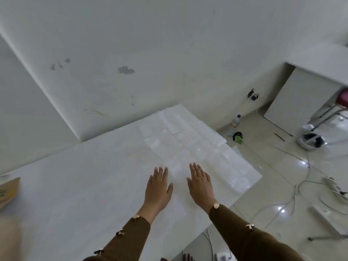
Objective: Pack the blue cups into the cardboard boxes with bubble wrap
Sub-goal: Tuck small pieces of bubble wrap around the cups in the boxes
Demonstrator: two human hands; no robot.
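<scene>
Several clear bubble wrap sheets (190,144) lie spread flat on the right half of the white table (79,185). My left hand (158,187) and my right hand (201,183) reach out side by side, palms down, fingers extended, over the near edge of the bubble wrap. Neither hand holds anything. A corner of a cardboard box (9,191) shows at the left edge of the view. No blue cups are in view.
The table stands against a white wall. On the tiled floor to the right are a plastic bottle (236,120), a green object (238,137), a white headset-like device (310,141), loose cables (293,194) and a chair leg (327,117).
</scene>
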